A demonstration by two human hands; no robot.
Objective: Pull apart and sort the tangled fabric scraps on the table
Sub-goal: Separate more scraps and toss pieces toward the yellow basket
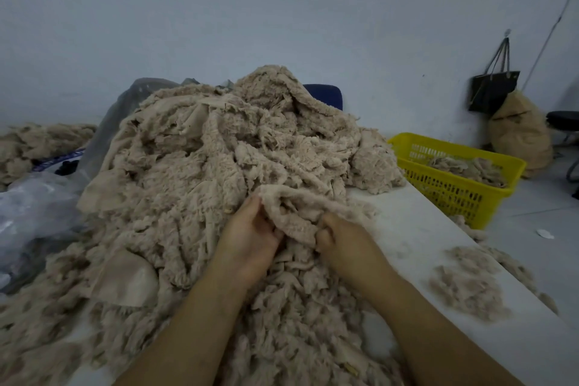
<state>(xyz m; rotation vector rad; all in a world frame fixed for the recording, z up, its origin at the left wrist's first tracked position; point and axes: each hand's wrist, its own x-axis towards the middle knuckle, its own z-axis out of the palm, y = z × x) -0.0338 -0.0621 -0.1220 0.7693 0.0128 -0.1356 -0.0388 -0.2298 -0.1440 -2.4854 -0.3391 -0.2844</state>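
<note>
A large heap of tangled beige fleecy fabric scraps [200, 172] covers most of the white table [416, 229]. One fleecy scrap [294, 213] is lifted off the front of the heap between my hands. My left hand [250, 232] grips its left edge with the fingers curled into the fabric. My right hand [341, 235] pinches its lower right corner, fist closed round the cloth. A small pile of loose fluff [466, 285] lies on the table to the right of my right forearm.
A yellow plastic basket [451, 185] holding a few scraps stands past the table's right edge. Clear plastic sheeting [34, 210] lies at the left, with more scraps [37, 144] behind it. A black bag [493, 91] hangs on the wall above a stuffed sack [520, 135].
</note>
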